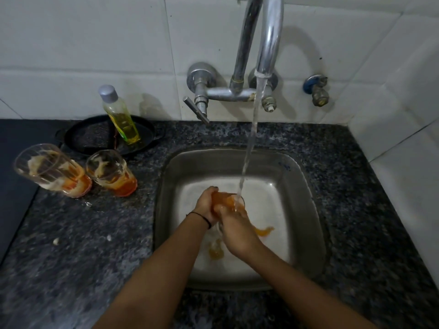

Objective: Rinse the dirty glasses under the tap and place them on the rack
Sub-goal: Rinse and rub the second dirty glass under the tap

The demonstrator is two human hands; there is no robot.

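Found nearest the lens, over the near edge of the sink (306, 210): left hand (206, 206) curled round the base of an orange-stained glass (228, 201), right hand (235, 231) clasping its near side, mouth tilted up into the stream (249, 148) from the tap (268, 43). Advise holding the mouth square under the flow, turning the glass so the whole wall is flushed, then tipping out over the basin (orange residue streaks its floor). Logged toward the worktop's (83, 245) left edge: a taller soiled glass (52, 170) and a shorter soiled glass (111, 169), unrinsed; no rack sighted.
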